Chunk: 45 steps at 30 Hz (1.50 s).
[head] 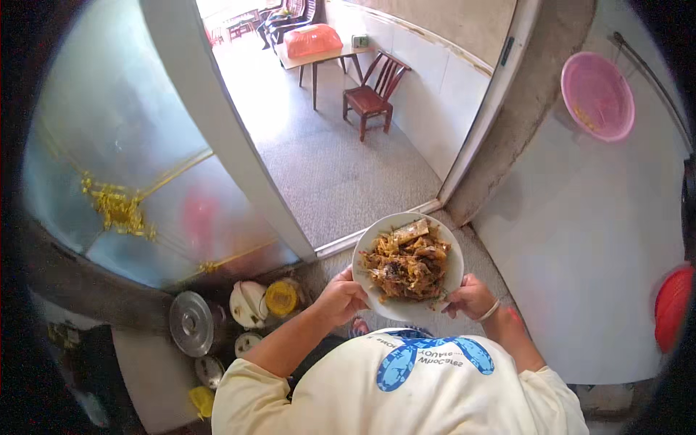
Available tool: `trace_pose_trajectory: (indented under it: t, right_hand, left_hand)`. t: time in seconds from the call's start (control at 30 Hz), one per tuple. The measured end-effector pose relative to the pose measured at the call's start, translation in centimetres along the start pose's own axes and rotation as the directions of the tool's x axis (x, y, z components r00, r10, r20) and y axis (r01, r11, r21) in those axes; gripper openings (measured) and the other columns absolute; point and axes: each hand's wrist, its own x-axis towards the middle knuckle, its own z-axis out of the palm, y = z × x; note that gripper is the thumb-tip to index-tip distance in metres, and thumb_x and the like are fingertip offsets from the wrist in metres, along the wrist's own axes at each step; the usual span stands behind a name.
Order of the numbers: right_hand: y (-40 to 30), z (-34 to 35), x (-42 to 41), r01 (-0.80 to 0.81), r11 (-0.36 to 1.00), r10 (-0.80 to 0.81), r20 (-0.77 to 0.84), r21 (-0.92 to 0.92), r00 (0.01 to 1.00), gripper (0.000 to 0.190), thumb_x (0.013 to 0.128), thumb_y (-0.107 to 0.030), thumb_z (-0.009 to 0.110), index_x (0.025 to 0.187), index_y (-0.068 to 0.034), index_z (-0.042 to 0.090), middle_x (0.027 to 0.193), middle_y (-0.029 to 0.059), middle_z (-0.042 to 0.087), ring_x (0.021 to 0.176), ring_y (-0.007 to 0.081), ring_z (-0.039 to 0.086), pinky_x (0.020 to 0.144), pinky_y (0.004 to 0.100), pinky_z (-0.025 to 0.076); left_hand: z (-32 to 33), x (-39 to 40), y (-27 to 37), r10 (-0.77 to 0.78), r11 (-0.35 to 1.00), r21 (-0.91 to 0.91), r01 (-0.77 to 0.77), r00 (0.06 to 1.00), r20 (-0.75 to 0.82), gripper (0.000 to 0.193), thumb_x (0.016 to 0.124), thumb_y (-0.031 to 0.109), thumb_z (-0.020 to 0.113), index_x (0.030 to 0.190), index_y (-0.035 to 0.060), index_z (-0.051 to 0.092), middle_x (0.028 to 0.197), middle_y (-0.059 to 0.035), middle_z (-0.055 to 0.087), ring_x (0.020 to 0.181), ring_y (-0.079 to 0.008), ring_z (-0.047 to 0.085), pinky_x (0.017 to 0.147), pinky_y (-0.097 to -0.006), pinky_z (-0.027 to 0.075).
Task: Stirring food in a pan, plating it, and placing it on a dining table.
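A round white plate (387, 310) is held out in front of my body, roughly level. Piled on it is a browned cooked dish (408, 266) of chunky pieces, perhaps meat or fish, with shreds over them. My left hand (343, 298) grips the plate's left rim, thumb on top. On the opposite side, my right hand (472, 298) holds the lower right rim, and a pale band circles that wrist. The fingers under the plate are hidden.
Beyond a doorway with a raised sill (348, 242) stand a wooden chair (372, 98) and a table (304, 60) bearing a red cover (314, 41). Lidded pots (191, 323) and containers sit on the floor at left. A pink basin (598, 98) hangs at right.
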Motion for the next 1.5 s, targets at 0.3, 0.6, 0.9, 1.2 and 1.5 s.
trace_pose_trajectory:
  t: [0.3, 0.6, 0.9, 1.2, 1.5]
  right_hand:
    - [-3.0, -13.2, 6.3, 0.088, 0.995, -0.085, -0.064, 0.052, 0.994, 0.024, 0.061, -0.006, 0.054, 0.081, 0.006, 0.058, 0.072, 0.0135, 0.061, 0.052, 0.0196, 0.058, 0.043, 0.0285, 0.048]
    - [-12.7, -7.1, 20.5, 0.082, 0.993, -0.108, 0.369, 0.087, 0.923, 0.025, 0.070, -0.006, 0.054, 0.092, 0.006, 0.054, 0.077, 0.0136, 0.060, 0.058, 0.0177, 0.059, 0.049, 0.0257, 0.049]
    - [-20.0, -4.6, 37.4, 0.069, 0.963, 0.072, 0.495, -0.261, 0.866, 0.024, 0.076, -0.011, 0.055, 0.096, 0.001, 0.054, 0.074, 0.0103, 0.060, 0.056, 0.0115, 0.056, 0.053, 0.0230, 0.046]
    - [-22.9, -13.9, 47.4, -0.021, 0.967, -0.057, -0.294, -0.256, 0.954, 0.026, 0.067, 0.000, 0.060, 0.092, -0.001, 0.053, 0.065, 0.0008, 0.050, 0.051, 0.0100, 0.050, 0.047, 0.0232, 0.045]
    - [-20.1, -18.0, 51.9, -0.224, 0.975, 0.178, -0.646, 0.011, 0.742, 0.024, 0.067, 0.002, 0.058, 0.089, -0.005, 0.054, 0.061, 0.0031, 0.051, 0.044, 0.0127, 0.048, 0.038, 0.0265, 0.042]
  left_hand:
    - [4.3, 15.9, -1.1, -0.160, 0.981, 0.109, 0.163, 0.987, -0.029, 0.047, 0.060, -0.009, 0.041, 0.106, 0.0014, 0.045, 0.094, -0.0130, 0.055, 0.080, -0.0252, 0.058, 0.070, -0.0377, 0.049]
    - [-1.4, 17.0, 9.8, 0.136, 0.986, -0.062, -0.154, 0.962, -0.236, 0.049, 0.055, -0.008, 0.042, 0.103, 0.0012, 0.047, 0.093, -0.0119, 0.057, 0.082, -0.0243, 0.058, 0.061, -0.0375, 0.050]
    - [-7.0, 23.5, 18.5, 0.355, 0.874, -0.243, -0.422, 0.894, -0.275, 0.051, 0.057, -0.010, 0.042, 0.107, 0.0006, 0.044, 0.098, -0.0157, 0.054, 0.084, -0.0296, 0.057, 0.068, -0.0431, 0.050]
    - [-15.2, 34.6, 30.1, 0.305, 0.923, -0.155, -0.353, 0.914, -0.267, 0.041, 0.062, -0.004, 0.042, 0.103, 0.0011, 0.045, 0.091, -0.0130, 0.055, 0.074, -0.0255, 0.059, 0.061, -0.0389, 0.052]
    - [-22.7, 46.1, 41.1, 0.210, 0.934, -0.206, -0.291, 0.916, -0.343, 0.056, 0.056, -0.007, 0.038, 0.111, 0.0014, 0.036, 0.101, -0.0161, 0.050, 0.082, -0.0304, 0.055, 0.062, -0.0429, 0.049]
